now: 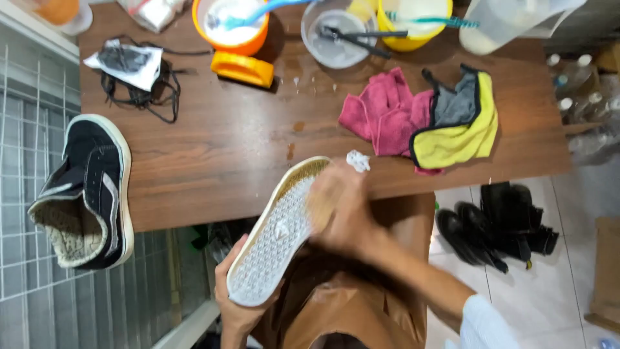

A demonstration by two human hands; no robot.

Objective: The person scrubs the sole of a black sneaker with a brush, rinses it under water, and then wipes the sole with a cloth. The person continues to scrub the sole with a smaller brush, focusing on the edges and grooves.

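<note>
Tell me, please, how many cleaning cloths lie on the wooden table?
2, side by side near the right end of the table: a pink cloth and, partly over it, a yellow cloth with a grey side. More may be hidden beneath.

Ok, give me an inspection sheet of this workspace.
Surface: brown wooden table, wet spots.
Job's things: shoe held sole-up; second black shoe on table's left edge.
Clutter: orange bowl, yellow cup, clear bowl, pink cloth, yellow-grey cloth.
Grippers: left hand grips heel; right hand, blurred, on sole.
Cables: nothing seen; black laces.
Surroundings: black boots on tiled floor.
</note>
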